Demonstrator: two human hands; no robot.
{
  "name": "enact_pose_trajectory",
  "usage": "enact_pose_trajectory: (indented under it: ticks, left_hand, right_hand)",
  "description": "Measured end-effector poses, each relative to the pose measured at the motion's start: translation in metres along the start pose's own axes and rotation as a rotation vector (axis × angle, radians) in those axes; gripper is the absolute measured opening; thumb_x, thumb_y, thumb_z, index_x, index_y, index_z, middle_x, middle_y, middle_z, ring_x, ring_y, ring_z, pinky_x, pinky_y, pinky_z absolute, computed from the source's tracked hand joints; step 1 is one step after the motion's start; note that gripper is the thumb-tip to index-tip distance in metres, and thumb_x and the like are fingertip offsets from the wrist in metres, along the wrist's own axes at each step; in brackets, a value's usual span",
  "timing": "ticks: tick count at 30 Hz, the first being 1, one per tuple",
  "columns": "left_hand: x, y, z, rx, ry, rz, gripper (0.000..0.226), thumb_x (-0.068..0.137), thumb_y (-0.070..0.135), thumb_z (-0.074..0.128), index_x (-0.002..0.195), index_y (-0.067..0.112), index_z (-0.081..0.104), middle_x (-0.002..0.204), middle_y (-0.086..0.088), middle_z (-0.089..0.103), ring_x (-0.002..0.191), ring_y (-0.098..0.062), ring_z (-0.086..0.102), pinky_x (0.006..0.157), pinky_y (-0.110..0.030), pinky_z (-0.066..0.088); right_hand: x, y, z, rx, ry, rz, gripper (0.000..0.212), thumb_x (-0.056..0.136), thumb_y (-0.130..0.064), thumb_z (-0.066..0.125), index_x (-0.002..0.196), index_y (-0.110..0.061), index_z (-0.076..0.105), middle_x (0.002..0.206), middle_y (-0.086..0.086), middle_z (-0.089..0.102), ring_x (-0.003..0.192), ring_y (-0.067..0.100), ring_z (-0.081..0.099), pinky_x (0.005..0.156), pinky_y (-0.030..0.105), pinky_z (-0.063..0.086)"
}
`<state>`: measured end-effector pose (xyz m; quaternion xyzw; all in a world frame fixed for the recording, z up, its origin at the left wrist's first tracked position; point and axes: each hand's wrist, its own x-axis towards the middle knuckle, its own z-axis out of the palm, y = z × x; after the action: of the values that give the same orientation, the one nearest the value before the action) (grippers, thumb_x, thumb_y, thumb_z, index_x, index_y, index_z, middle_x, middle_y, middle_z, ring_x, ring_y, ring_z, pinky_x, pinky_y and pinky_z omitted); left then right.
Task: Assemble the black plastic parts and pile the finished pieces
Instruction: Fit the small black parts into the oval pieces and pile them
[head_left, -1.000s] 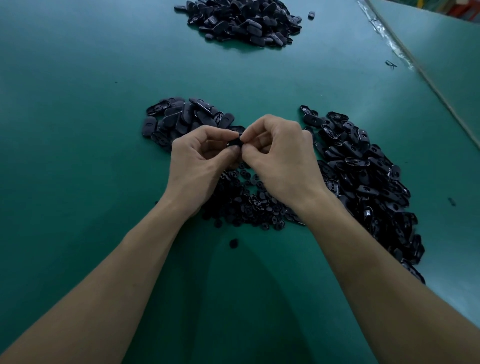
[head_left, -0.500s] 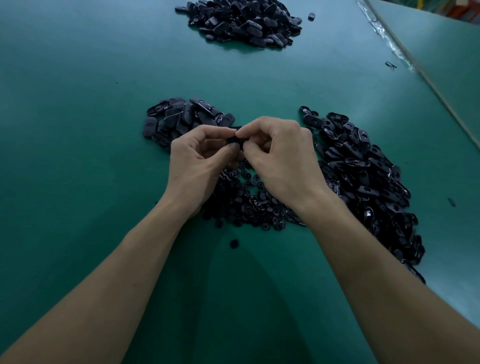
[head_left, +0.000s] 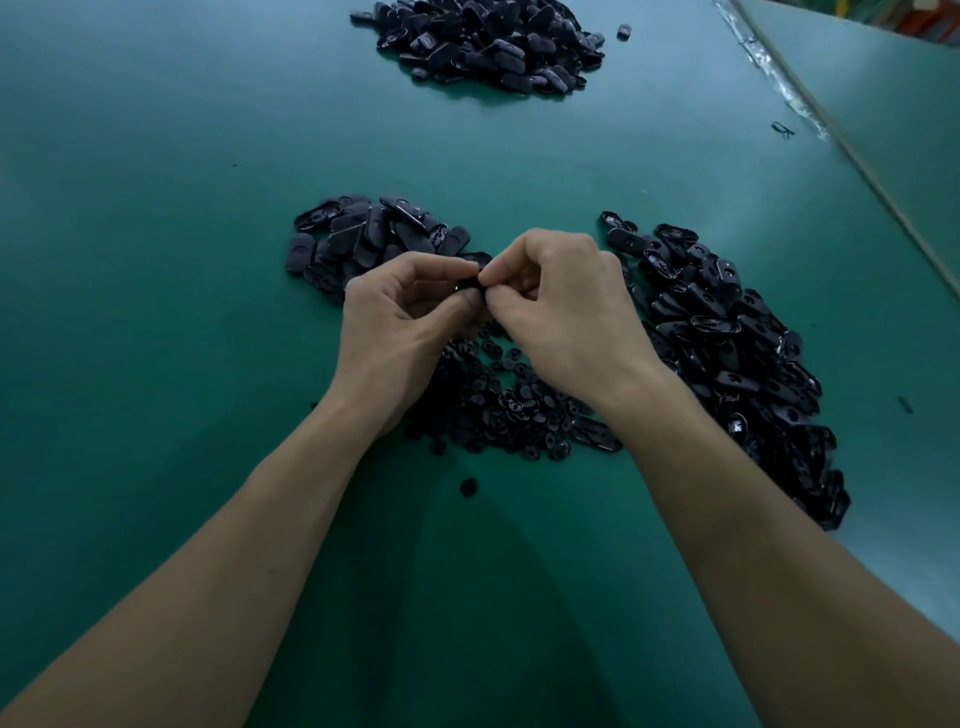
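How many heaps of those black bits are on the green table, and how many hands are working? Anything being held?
Heaps of black parts: 4 (far heap, left heap, middle heap, right heap)
Hands: 2 (left hand, right hand)
Held part, pinched by both hands: 1
Total: 7

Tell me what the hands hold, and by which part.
One small black part, pinched from both sides: the left hand takes its left end, the right hand its right end. Most of it is hidden.
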<state>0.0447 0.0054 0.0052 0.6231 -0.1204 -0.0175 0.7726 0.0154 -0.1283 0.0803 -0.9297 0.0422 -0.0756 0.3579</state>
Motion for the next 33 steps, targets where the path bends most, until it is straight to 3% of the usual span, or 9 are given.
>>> enact_pose_trajectory:
  ticks: [3, 13, 19, 21, 25, 33]
  left_hand:
    - [0.000, 0.000, 0.000, 0.012, -0.004, 0.013, 0.018, 0.087, 0.000, 0.072, 0.096, 0.015, 0.071, 0.080, 0.002, 0.076, 0.071, -0.010, 0.071, 0.069, -0.023, 0.055]
    - [0.000, 0.000, 0.001, 0.015, 0.002, -0.015, 0.020, 0.087, -0.004, 0.072, 0.096, 0.014, 0.071, 0.083, 0.001, 0.078, 0.076, -0.011, 0.073, 0.071, -0.023, 0.058]
    - [0.000, 0.000, 0.001, 0.013, 0.012, -0.004, 0.019, 0.087, -0.004, 0.071, 0.095, 0.013, 0.071, 0.084, -0.002, 0.078, 0.077, -0.015, 0.074, 0.074, -0.027, 0.059]
    - [0.000, 0.000, 0.001, 0.012, 0.011, -0.008, 0.019, 0.087, -0.006, 0.070, 0.095, 0.012, 0.071, 0.085, -0.003, 0.077, 0.076, -0.015, 0.073, 0.074, -0.028, 0.059]
    - [0.000, 0.000, 0.001, 0.019, 0.007, -0.013, 0.020, 0.087, -0.008, 0.069, 0.094, 0.011, 0.071, 0.083, -0.001, 0.078, 0.076, -0.014, 0.073, 0.073, -0.026, 0.059]
    - [0.000, 0.002, 0.001, 0.051, 0.004, -0.008, 0.022, 0.086, -0.007, 0.071, 0.092, 0.013, 0.070, 0.084, 0.004, 0.077, 0.079, -0.011, 0.073, 0.074, -0.024, 0.059]
  right_hand:
    - [0.000, 0.000, -0.001, 0.020, -0.014, 0.018, 0.015, 0.090, -0.009, 0.064, 0.088, -0.022, 0.070, 0.079, -0.012, 0.068, 0.075, 0.000, 0.064, 0.066, 0.008, 0.050]
    - [-0.004, 0.004, 0.011, -0.059, 0.074, 0.001, 0.014, 0.094, -0.011, 0.060, 0.097, -0.020, 0.070, 0.088, -0.003, 0.068, 0.080, 0.010, 0.063, 0.068, 0.020, 0.051]
    - [-0.002, 0.004, 0.005, -0.011, 0.030, -0.012, 0.014, 0.093, -0.008, 0.064, 0.096, -0.018, 0.073, 0.085, -0.005, 0.070, 0.076, 0.002, 0.064, 0.067, 0.007, 0.049]
    - [-0.004, 0.004, 0.005, -0.019, 0.026, -0.010, 0.014, 0.093, -0.008, 0.063, 0.096, -0.018, 0.073, 0.085, -0.004, 0.070, 0.078, 0.004, 0.065, 0.069, 0.012, 0.051]
    - [-0.006, 0.000, 0.011, -0.069, 0.062, 0.018, 0.017, 0.092, -0.011, 0.059, 0.098, -0.020, 0.073, 0.087, 0.001, 0.069, 0.085, 0.021, 0.065, 0.078, 0.034, 0.054]
    - [-0.006, -0.001, 0.017, 0.037, 0.118, 0.121, 0.014, 0.090, -0.012, 0.063, 0.093, -0.023, 0.072, 0.086, -0.004, 0.071, 0.091, 0.017, 0.067, 0.083, 0.032, 0.055]
